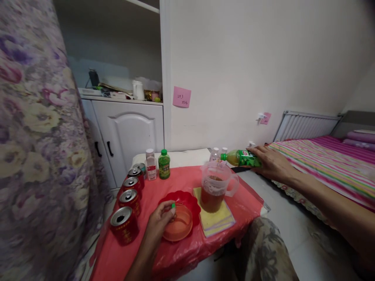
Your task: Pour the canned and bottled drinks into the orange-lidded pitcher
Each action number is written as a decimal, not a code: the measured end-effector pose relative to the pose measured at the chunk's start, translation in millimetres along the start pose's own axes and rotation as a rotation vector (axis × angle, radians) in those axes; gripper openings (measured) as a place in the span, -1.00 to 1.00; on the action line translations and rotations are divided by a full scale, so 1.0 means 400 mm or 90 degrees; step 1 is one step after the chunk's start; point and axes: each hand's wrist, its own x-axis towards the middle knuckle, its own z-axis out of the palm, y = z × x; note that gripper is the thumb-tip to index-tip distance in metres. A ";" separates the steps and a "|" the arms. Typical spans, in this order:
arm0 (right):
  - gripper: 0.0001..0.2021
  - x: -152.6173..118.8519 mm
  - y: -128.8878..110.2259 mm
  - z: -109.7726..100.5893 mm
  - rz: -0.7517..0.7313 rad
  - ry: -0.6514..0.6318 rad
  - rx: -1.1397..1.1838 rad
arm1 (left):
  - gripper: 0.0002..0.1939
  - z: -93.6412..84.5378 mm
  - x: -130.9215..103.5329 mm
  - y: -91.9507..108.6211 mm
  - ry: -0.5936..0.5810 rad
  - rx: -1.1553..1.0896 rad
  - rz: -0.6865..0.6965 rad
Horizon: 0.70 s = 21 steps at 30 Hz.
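A green-labelled bottle (pixel 245 158) lies sideways in my right hand (pixel 268 162), its neck pointing left near the rim of a clear pitcher (pixel 213 191). Brown liquid with some foam fills part of the pitcher, which stands on a folded yellow cloth (pixel 218 224). My left hand (pixel 163 214) pinches a small green cap (pixel 173 205) above an orange bowl (pixel 179 228). That bowl sits in a scalloped red dish (pixel 195 208). Whether liquid leaves the bottle is too small to tell.
Several red cans (pixel 124 226) line the left side of the red-covered table (pixel 178 259). A clear bottle (pixel 151 166) and a green bottle (pixel 164 165) stand at the back. Small bottles (pixel 215 153) stand behind the pitcher. A bed (pixel 316 156) is at right.
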 end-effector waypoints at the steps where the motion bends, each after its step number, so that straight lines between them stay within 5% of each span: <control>1: -0.42 0.000 -0.001 -0.002 -0.001 0.001 -0.003 | -0.50 0.000 0.000 0.000 0.000 0.001 0.000; 21: -0.44 0.000 -0.005 -0.024 -0.012 0.018 -0.059 | -0.51 -0.003 0.000 0.002 -0.003 0.005 0.006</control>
